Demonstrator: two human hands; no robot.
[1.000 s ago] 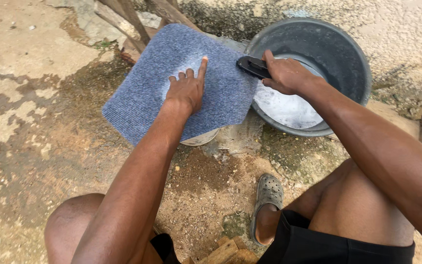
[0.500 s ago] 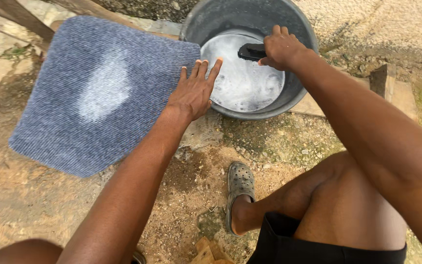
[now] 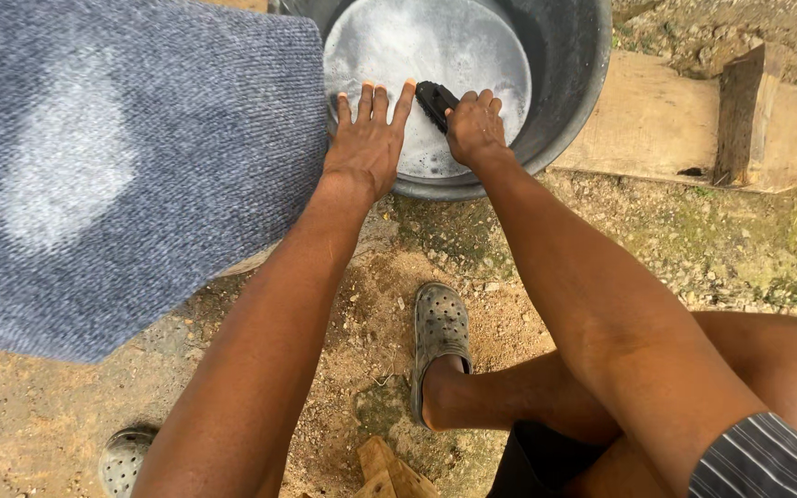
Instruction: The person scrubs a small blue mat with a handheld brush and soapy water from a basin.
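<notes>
Dirt yard, brush (image 3: pixel 434 100) half-hidden by right hand (image 3: pixel 475 129)

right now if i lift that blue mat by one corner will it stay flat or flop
The blue mat would probably flop: it looks like ribbed fabric, and its edge overhangs what it lies on. The pale sudsy patch suggests it is wet, so likely heavy for its size and somewhat slippery. The left hand rests at its edge.
</notes>
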